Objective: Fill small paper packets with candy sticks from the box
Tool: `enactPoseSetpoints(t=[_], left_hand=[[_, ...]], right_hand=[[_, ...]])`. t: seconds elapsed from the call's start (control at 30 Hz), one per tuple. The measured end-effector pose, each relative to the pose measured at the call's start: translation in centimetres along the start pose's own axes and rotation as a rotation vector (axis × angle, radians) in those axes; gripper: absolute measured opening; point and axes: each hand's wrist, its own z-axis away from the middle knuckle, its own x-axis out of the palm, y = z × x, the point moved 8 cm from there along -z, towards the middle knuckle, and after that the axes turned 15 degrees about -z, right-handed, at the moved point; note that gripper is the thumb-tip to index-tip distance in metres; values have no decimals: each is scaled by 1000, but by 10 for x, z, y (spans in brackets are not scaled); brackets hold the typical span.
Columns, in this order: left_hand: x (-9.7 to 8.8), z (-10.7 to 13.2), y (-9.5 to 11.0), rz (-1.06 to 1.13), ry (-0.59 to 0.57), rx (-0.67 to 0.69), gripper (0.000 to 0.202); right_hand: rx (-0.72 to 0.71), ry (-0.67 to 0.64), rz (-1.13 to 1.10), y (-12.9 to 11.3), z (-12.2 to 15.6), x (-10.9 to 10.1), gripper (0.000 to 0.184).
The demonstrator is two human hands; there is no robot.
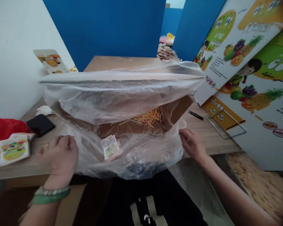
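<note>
A clear plastic bag (143, 157) lines an open cardboard box (182, 108) and spreads over its front edge. My right hand (192, 141) pinches the bag's rim at the right. At the left, my left hand (61, 153), slightly blurred, is curled closed at the bag's other edge, with jade bracelets on the wrist. Thin yellow and pink sticks (151, 117) lie in a loose heap inside the box. A small stack of printed packets (110, 147) rests at the front of the bag. The raised box flap (122, 77) has plastic draped over it.
A black phone-like slab (41, 125), fruit-printed packets (14, 150) and a red bag (7, 129) lie at left. Black tweezers (195, 115) and a wire frame (226, 124) lie at right, before large printed cartons (257, 103). Blue panels (113, 28) stand behind.
</note>
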Motion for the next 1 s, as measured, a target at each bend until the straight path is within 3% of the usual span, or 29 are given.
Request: enactPoseSetpoints(t=[0.03, 0.07, 0.17, 0.27, 0.33, 0.43, 0.57, 0.63, 0.73, 0.8, 0.87, 1.0], left_hand=[[-17, 15, 18, -37, 64, 82, 35], [-30, 33, 43, -19, 96, 247, 34], [-61, 101, 108, 216, 166, 682, 30], [-56, 160, 138, 226, 73, 880, 28], [-40, 184, 138, 181, -24, 939, 27], [-24, 187, 117, 273, -140, 839, 26], [-26, 150, 92, 538, -171, 546, 29], [-31, 133, 96, 519, -146, 477, 30], [-29, 120, 116, 381, -135, 496, 35], [-16, 118, 123, 337, -177, 501, 39], [4, 116, 116, 394, -252, 429, 38], [35, 106, 70, 652, -322, 71, 34]], right_hand=[[-84, -36, -40, -32, 7, 4, 18], [-149, -70, -96, -62, 12, 11, 19], [-299, -191, -199, -139, 15, 45, 27], [-353, -491, -194, -177, 24, 96, 33], [-343, -689, -172, -179, 38, 122, 24], [-296, -808, -127, -163, 54, 133, 17], [-256, -772, -108, -161, 45, 123, 18], [-278, -716, -104, -176, 31, 123, 18], [-362, -625, -125, -203, 13, 137, 27], [-359, -620, -109, -206, 9, 154, 34], [-294, -669, -71, -195, 15, 169, 37], [-202, -709, -14, -175, 33, 170, 35]])
